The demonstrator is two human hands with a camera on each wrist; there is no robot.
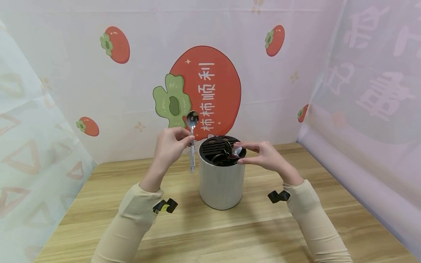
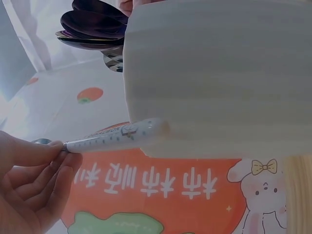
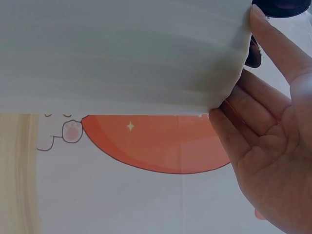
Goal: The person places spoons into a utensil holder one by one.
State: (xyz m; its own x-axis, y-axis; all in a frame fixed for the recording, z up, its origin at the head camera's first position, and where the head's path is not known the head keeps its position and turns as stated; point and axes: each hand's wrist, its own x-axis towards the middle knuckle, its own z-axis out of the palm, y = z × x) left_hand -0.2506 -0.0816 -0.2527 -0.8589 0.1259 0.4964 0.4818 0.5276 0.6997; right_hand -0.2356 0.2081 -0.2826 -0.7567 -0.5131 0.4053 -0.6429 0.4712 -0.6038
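Note:
My left hand pinches a teaspoon between thumb and fingers, left of the holder. The spoon stands upright, its metal bowl up and its white printed handle pointing down. Beside it on the table is a white cylindrical cutlery holder with a black slotted top. Dark shiny spoons stand in the holder with their bowls above the top. My right hand touches the holder's right rim, thumb in front and fingers behind, extended rather than curled. Its fingertips are partly hidden behind the holder in the right wrist view.
The wood-grain table carries the holder near its back edge. Behind it hangs a pale cloth backdrop printed with persimmons and white characters. Similar cloth hangs along the left and right sides.

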